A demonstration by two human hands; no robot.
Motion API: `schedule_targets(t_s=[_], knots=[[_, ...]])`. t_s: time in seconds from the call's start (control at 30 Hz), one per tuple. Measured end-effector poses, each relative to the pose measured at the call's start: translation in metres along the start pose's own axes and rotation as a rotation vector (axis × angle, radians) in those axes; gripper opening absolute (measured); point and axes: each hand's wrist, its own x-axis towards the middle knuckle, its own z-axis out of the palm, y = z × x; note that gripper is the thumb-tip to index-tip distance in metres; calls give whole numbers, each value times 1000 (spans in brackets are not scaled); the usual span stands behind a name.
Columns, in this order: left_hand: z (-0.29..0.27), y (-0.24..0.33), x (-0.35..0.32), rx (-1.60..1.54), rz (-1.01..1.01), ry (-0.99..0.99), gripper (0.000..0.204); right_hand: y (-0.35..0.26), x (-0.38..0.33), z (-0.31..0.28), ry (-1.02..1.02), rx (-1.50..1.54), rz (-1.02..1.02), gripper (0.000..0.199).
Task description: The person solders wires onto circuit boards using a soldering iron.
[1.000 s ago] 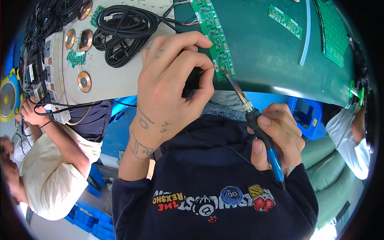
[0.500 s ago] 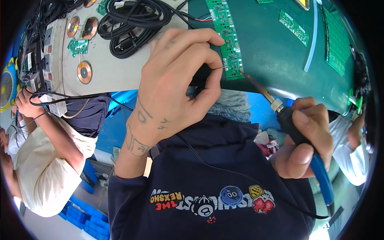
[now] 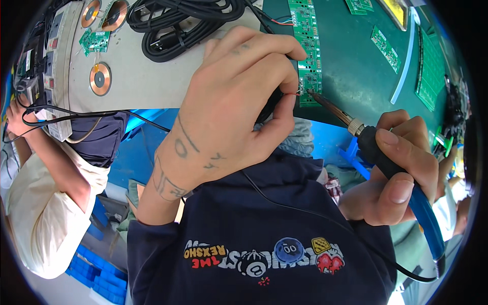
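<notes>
A long strip of green circuit boards (image 3: 310,58) lies along the edge of the green mat. My left hand (image 3: 229,101) reaches over its left side, thumb and forefinger pinching the end of a thin red wire (image 3: 298,93) against the strip's near end. Another finger rests on the strip's edge farther up. My right hand (image 3: 404,168) is wrapped around a soldering iron (image 3: 373,147) with a black and blue handle. Its dark tip points left and meets the nearest board, close to the wire end. My left fingers cover most of the wire.
Coiled black cables (image 3: 185,25) lie on the grey surface, near copper coils (image 3: 100,79) and a small green board (image 3: 96,41). Farther right are another small board (image 3: 385,48), a pale blue strip (image 3: 404,66) and a large green panel (image 3: 431,71). A person (image 3: 56,203) sits at the left.
The iron's tip has moved from beside the strip onto the nearest board, by the wire. My left hand keeps its pinch. The whole view has shifted slightly.
</notes>
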Motion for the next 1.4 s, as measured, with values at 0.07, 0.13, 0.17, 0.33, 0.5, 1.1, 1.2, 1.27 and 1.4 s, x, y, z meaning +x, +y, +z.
schedule_targets(t_s=[0.07, 0.13, 0.17, 0.33, 0.5, 1.1, 1.2, 1.27, 1.4], knots=[[0, 1, 0, -3, -3, -1, 21, 1, 1, 2, 3, 0, 4, 46], [0, 1, 0, -6, -5, -2, 21, 0, 2, 4, 3, 0, 7, 46], [0, 1, 0, -4, -4, 3, 21, 0, 2, 5, 4, -2, 10, 46], [1, 1, 1, 1, -2, 12, 22, 0, 2, 4, -3, -7, 23, 45], [1, 2, 1, 1, -6, 10, 21, 2, 3, 0, -48, -3, 27, 44], [2, 3, 2, 32, -5, -10, 22, 9, -6, -17, -63, -6, -19, 43], [2, 3, 1, 32, -7, -12, 22, 11, -8, -20, -66, -5, -27, 43], [2, 3, 1, 33, -8, -14, 22, 15, -12, -30, -67, -4, -32, 43], [3, 3, 2, 39, -3, -20, 21, 10, -9, -19, -69, -5, -42, 44]])
